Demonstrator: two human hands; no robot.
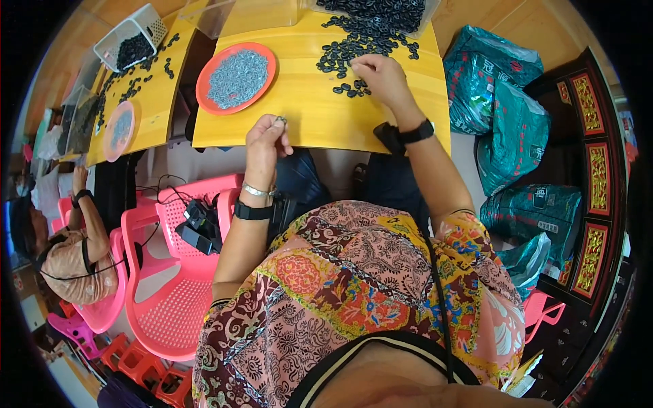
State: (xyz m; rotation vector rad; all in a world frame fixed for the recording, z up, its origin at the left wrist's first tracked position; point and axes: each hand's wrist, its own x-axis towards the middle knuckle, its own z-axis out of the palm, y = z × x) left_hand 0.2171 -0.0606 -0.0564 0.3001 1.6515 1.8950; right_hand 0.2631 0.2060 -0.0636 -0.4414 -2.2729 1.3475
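Observation:
My left hand (266, 141) is raised at the table's near edge, its thumb and forefinger closed on a small dark piece too tiny to name. My right hand (384, 80) is over the table at the right, fingertips pinched together beside loose black oval pieces (354, 51); whether it holds one is hidden. A few black ovals (352, 89) lie apart from the rest, just below those fingers. Left of centre, a round orange plate (202, 88) holds a heap of small silvery metal pieces (238, 78). Both rest on the yellow table (299, 81).
A clear container (433, 13) of black ovals stands at the far right. On the left, another yellow table (160, 115) bears a white basket (146, 30) and a pink plate (129, 132); a person (78, 258) sits there. Pink chair (173, 306) beside me; green sacks (513, 129) at right.

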